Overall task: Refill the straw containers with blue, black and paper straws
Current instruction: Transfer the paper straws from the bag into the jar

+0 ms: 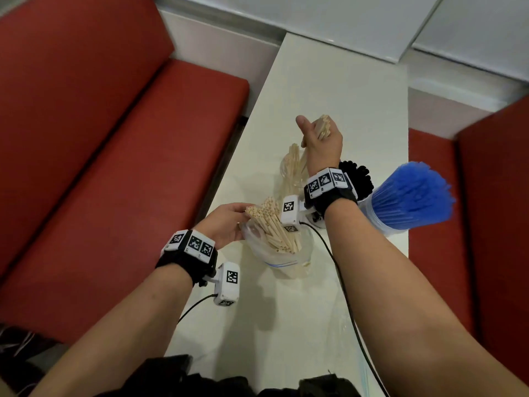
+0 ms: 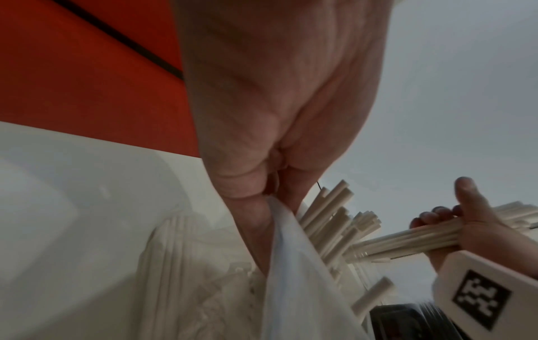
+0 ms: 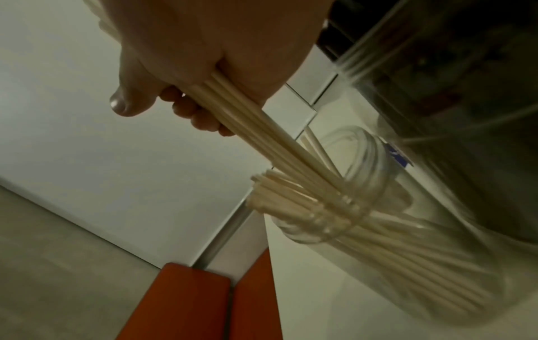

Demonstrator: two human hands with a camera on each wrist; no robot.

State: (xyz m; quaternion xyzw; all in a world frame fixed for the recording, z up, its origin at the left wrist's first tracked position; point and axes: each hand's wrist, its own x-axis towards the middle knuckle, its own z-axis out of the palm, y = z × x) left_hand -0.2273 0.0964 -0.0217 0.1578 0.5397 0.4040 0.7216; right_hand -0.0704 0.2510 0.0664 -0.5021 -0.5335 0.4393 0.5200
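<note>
No readable text, labels or numbers anywhere

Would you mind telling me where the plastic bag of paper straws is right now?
In the head view, the plastic bag sits on the white table, left of centre, held by the left hand, just nearer than the clear jar.

Black straws (image 1: 357,179) mostly behind right wrist, blue straws' container (image 1: 380,222) partly hidden

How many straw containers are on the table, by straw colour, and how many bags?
Paper-straw jar: 1
Black-straw jar: 1
Blue-straw jar: 1
Bag of paper straws: 1
Total: 4
</note>
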